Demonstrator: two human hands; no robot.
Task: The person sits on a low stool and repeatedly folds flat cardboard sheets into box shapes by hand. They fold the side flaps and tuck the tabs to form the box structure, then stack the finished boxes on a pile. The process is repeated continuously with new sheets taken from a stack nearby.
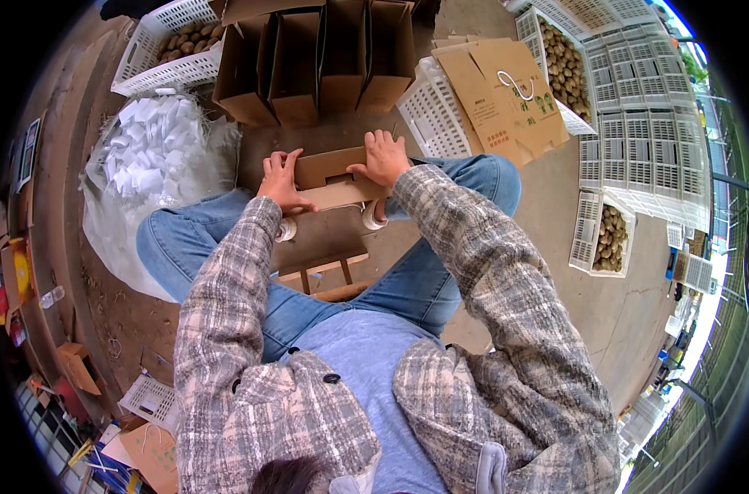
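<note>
A brown cardboard box (pixel 341 194) sits between my knees, its inside partly visible. At its left end is my left hand (pixel 284 183), thumb along the near flap and fingers spread toward the far corner. My right hand (pixel 381 160) grips the right end, fingers bent over the far edge and thumb pointing inward. Both hands touch the cardboard; the box's underside is hidden. Just beyond it, several tall open cardboard boxes (pixel 296 107) stand in a row.
A clear plastic sack of white pieces (pixel 144 148) lies at left. Crates of brown round produce (pixel 168 66) stand far left and at right (pixel 609 239). Flattened printed cartons (pixel 498 103) rest on a white crate (pixel 432 111). Stacked white crates (pixel 646 148) line the right.
</note>
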